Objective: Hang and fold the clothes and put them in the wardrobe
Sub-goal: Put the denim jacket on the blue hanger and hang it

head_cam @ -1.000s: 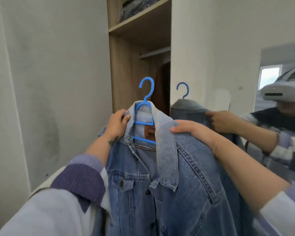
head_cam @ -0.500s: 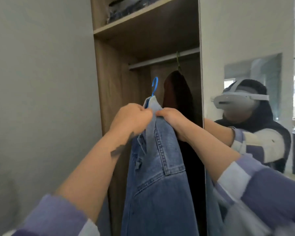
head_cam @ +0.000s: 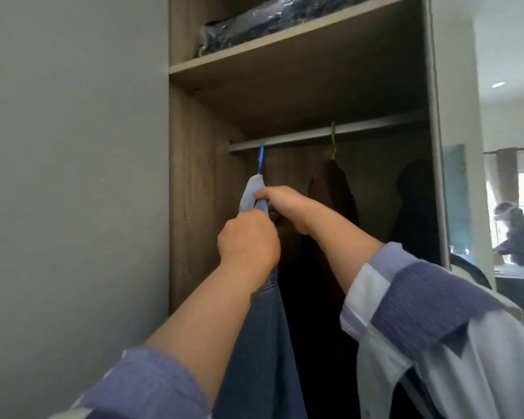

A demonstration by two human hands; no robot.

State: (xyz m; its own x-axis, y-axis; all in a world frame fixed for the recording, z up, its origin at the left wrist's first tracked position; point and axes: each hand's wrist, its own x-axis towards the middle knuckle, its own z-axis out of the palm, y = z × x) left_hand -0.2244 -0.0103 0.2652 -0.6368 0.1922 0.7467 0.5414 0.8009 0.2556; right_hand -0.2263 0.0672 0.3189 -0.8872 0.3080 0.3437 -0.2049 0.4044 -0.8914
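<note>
At wardrobe rail, both hands grip jacket.

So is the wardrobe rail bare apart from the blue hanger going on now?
No: a green hanger already hooks over the rail, carrying a dark brown garment, to the right of the blue hanger.

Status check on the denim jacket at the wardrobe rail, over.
Left hand and right hand both grip denim jacket at collar. Blue hanger hook at rail. Brown garment hangs close right.
</note>
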